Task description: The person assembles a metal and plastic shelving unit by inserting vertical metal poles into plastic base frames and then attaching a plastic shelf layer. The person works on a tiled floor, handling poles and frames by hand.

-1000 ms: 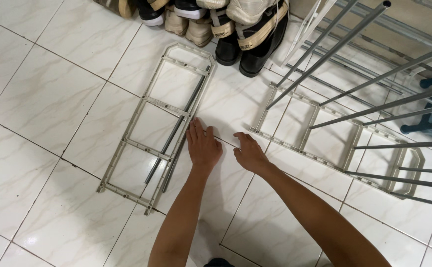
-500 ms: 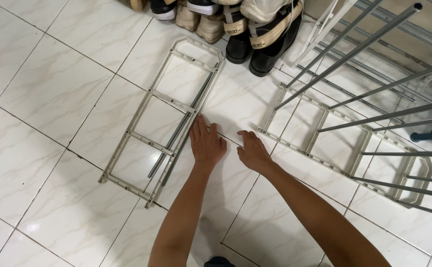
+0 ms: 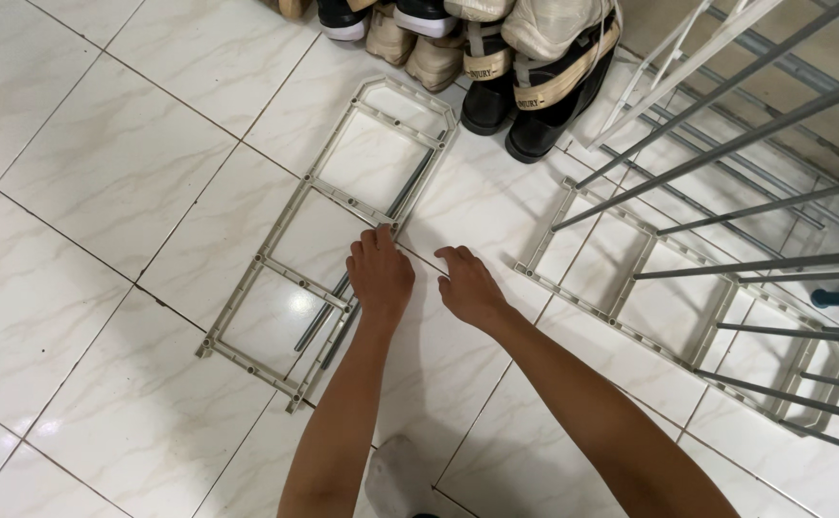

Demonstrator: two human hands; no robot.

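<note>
My left hand (image 3: 379,275) lies palm down on the floor tiles. Its fingertips touch the right rail of a beige plastic ladder-shaped frame (image 3: 285,276) lying flat. Thin metal rods (image 3: 410,192) lie along that rail and pass under the hand. My right hand (image 3: 469,286) is a little to the right, fingers bent down to the floor. A short pale line shows between the two hands; I cannot tell whether it is a rod or tile grout. What the fingers hold is hidden.
A second beige frame (image 3: 621,309) lies at the right, with several long grey rods (image 3: 726,144) rising from it toward the camera. A row of shoes (image 3: 496,58) stands at the top. My foot in a grey sock (image 3: 395,480) is at the bottom.
Both hands stay at the same spot by the left frame's rail. The view has tilted slightly, so the frames and shoes sit a little lower in the picture.
</note>
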